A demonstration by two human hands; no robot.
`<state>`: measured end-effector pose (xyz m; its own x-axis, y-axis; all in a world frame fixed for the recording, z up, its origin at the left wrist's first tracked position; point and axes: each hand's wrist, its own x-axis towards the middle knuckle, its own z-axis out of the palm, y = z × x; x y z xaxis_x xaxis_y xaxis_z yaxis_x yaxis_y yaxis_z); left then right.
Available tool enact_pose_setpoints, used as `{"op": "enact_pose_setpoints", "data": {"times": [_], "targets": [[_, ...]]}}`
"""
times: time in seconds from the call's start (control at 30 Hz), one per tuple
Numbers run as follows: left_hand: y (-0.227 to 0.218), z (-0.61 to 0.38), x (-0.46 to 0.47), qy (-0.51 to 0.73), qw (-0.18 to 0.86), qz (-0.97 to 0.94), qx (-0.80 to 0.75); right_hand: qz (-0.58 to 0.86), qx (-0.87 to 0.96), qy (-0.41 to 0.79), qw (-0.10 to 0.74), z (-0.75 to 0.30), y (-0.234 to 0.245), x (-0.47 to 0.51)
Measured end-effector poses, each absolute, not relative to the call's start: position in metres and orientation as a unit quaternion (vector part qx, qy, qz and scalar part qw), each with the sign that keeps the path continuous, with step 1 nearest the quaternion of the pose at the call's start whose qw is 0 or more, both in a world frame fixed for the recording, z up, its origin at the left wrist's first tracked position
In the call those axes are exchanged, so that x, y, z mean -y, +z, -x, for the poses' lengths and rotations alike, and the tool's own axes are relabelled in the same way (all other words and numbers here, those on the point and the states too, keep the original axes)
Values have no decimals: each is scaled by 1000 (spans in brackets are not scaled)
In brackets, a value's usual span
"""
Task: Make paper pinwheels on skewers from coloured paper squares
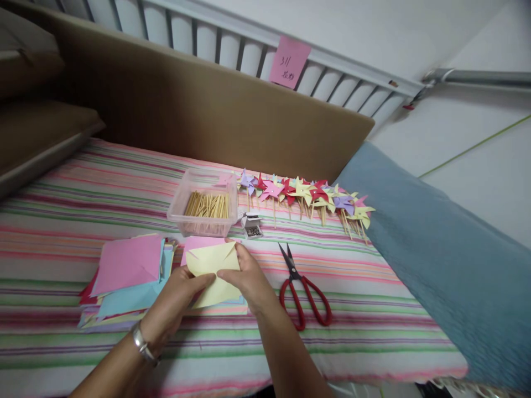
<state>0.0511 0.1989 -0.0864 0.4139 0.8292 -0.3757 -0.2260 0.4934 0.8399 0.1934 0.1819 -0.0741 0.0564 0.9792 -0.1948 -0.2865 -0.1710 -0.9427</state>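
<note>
As half-curled hands pinch yellow paper, thumbs close.

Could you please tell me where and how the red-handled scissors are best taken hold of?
Probably by the red handles, with the right hand coming from the near side, once free of the pale yellow paper. The scissors lie to the right of that hand, handle loops toward the person, slightly parted blades pointing away.

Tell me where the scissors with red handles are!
In the head view, the scissors lie on the striped cloth, just right of the person's right hand and nearer the person than the pinwheels.
</note>
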Motion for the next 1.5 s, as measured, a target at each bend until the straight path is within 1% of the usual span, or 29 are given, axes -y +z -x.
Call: {"op": "enact_pose_setpoints", "data": {"times": [0.13,0.33,0.63,0.7,0.77,0.83,0.9,0.97,1.0,1.1,1.17,1.27,1.5], "targets": [[-85,-50,-198,360,768,-350,-398,466,327,600,562,-190,-71,-181],[-82,-51,-200,395,754,-356,-385,434,272,610,605,-181,-69,-180],[-84,-48,-201,402,741,-324,-429,429,260,606,618,-173,-72,-180],[-84,-47,-202,405,737,-324,-433,465,261,572,623,-177,-74,-181],[-84,-46,-203,412,729,-323,-441,525,279,498,631,-182,-77,-181],[-83,-44,-204,417,720,-320,-453,587,343,367,635,-185,-77,-179],[-84,-43,-205,417,716,-317,-462,616,445,201,618,-187,-75,-176],[-86,-43,-206,421,716,-319,-457,608,546,67,572,-185,-72,-171],[-87,-43,-206,425,715,-323,-452,601,587,32,542,-183,-70,-169],[-90,-43,-206,438,709,-333,-440,609,646,23,460,-176,-69,-166],[-90,-44,-206,443,709,-333,-436,624,652,41,429,-173,-70,-166],[-90,-45,-205,446,709,-337,-430,636,648,59,414,-172,-72,-168],[-88,-46,-203,444,700,-374,-416,634,643,79,422,-172,-72,-167]]}}
